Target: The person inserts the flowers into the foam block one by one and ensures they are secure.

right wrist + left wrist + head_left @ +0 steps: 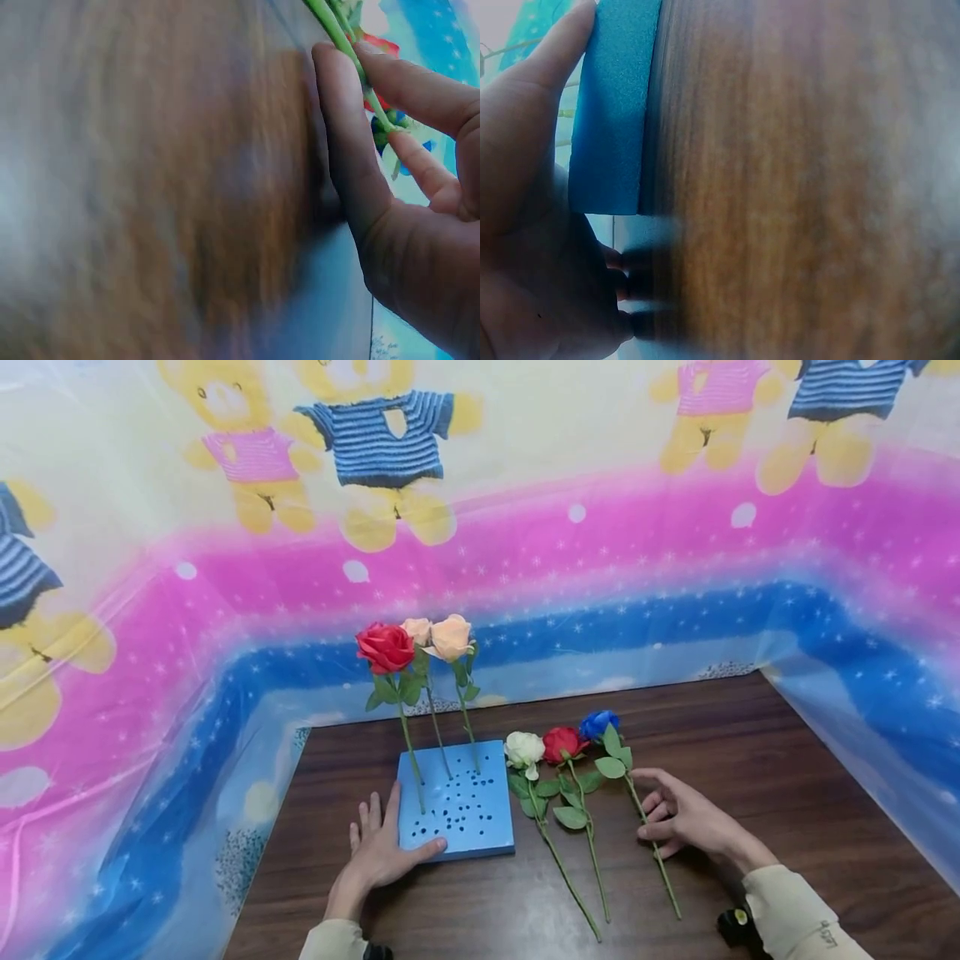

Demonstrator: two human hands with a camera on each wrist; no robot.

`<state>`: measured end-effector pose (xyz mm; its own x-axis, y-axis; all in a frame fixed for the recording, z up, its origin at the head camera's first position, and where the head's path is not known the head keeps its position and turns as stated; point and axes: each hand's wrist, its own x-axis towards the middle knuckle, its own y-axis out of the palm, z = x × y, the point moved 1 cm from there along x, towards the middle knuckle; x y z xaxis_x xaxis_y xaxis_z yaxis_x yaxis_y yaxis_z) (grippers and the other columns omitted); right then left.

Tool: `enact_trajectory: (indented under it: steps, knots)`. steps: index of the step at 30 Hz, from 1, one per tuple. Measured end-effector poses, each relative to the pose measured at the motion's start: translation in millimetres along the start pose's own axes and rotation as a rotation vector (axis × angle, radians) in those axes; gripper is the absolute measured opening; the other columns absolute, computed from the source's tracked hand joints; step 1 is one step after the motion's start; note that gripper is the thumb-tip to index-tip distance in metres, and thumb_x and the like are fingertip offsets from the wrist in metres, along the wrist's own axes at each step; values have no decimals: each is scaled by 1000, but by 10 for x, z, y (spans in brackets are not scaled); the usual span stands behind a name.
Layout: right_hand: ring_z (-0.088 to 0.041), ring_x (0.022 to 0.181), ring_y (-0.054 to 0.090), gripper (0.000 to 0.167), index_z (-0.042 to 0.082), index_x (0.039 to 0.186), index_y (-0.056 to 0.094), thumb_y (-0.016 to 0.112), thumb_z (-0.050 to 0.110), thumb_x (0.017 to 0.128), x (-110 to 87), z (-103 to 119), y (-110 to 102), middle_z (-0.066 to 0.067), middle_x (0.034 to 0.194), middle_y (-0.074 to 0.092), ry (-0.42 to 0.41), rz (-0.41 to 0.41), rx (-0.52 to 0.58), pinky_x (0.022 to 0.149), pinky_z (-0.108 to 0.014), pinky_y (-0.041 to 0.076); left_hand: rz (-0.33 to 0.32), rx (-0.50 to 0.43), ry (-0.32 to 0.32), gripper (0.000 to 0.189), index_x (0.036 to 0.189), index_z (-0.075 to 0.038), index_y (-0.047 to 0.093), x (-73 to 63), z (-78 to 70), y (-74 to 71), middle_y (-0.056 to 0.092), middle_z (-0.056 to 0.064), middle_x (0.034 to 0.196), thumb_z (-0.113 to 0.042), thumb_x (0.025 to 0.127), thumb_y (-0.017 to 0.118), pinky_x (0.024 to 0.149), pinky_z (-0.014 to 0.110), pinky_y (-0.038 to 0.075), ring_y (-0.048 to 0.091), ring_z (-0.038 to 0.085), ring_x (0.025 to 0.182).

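Observation:
My left hand (375, 853) rests against the near left corner of a light blue foam block (491, 840) dotted with holes. Its fingers lie straight along the left side, and the thumb (564, 37) presses the front edge. Standing in the block are a red rose (385, 648) and two peach roses (452, 637), stems down in it. On the right, my right hand (697, 817) pinches the stem (328, 21) of a blue rose (598, 725) between thumb and fingers, low over the table. The blue bloom points away from me.
A white rose (524, 750) and another red rose (563, 744) lie side by side between the block and my right hand, stems toward me. Behind the dark wooden table (780, 760) hangs a curtain (540, 560) printed with bears.

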<state>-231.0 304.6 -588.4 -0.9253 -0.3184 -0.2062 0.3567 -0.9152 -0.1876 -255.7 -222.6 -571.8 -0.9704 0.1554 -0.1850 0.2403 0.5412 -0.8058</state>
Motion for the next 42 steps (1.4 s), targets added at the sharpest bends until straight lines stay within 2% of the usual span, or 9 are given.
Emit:
enact_trajectory:
  steps: [5, 10, 18, 26, 29, 32, 36, 39, 42]
  knots:
    - [-37, 100, 74, 95, 20, 176, 22, 81, 6, 103, -41, -31, -95, -27, 122, 60, -17, 9, 66, 73, -62, 68, -10, -12, 12, 136, 181, -14, 0, -2, 10, 35, -10, 37, 180, -75, 89, 80, 128, 81, -8, -15, 58, 166]
    - [-41, 106, 75, 91, 23, 175, 19, 75, 4, 106, -77, -41, -134, -25, 117, 61, -27, 44, 151, 76, -69, 65, -32, -34, 33, 137, 181, -11, 3, 13, 5, 39, -8, 39, 180, -76, 88, 80, 127, 82, -7, -13, 60, 166]
    - [-39, 106, 74, 89, 26, 174, 18, 74, 5, 107, -59, -72, -119, -23, 122, 60, -26, 36, 206, 79, -72, 64, -3, 2, 6, 135, 181, -15, 0, 5, -4, 5, -10, 36, 181, -76, 90, 78, 128, 80, -8, -16, 57, 167]
    - [-37, 108, 72, 88, 19, 176, 14, 68, 0, 109, -44, -23, -93, -33, 132, 48, -66, 58, 223, 82, -72, 64, -19, -11, 17, 136, 181, -13, 1, 11, -9, -21, -9, 37, 181, -76, 89, 80, 128, 80, -9, -15, 57, 167]
    - [-38, 108, 71, 86, 17, 174, 15, 68, -1, 109, -33, 10, -81, -33, 133, 48, -76, 57, 224, 82, -72, 64, -29, -21, 24, 137, 181, -13, 2, 19, 12, -14, -8, 37, 181, -75, 88, 81, 128, 80, -9, -14, 58, 167]
    - [-37, 107, 71, 83, 8, 172, 14, 68, 0, 109, -31, 42, -68, -29, 132, 50, -75, 59, 221, 83, -72, 64, -23, -16, 18, 136, 181, -13, 2, 17, 23, -7, -9, 37, 181, -75, 89, 80, 128, 80, -8, -15, 57, 167]
    - [-35, 106, 71, 77, -5, 171, 22, 68, 2, 110, -27, 70, -47, -29, 134, 48, -60, 72, 208, 84, -70, 65, -3, 1, 3, 135, 181, -15, -1, -3, 20, -7, -10, 36, 181, -76, 91, 78, 129, 80, -8, -16, 57, 167]
    - [-35, 107, 71, 75, 0, 171, 27, 70, 7, 110, -12, 78, -30, -31, 134, 48, -55, 72, 193, 84, -69, 65, -4, -9, 9, 135, 181, -16, -2, -12, 25, -3, -10, 36, 181, -77, 90, 77, 129, 79, -9, -16, 56, 167]
    - [-39, 108, 71, 76, 9, 173, 23, 69, 12, 112, -3, 81, -20, -31, 128, 52, -63, 72, 193, 85, -71, 64, -19, -38, 27, 136, 181, -17, 0, -7, 48, 15, -9, 37, 180, -79, 89, 78, 128, 80, -10, -16, 58, 167]
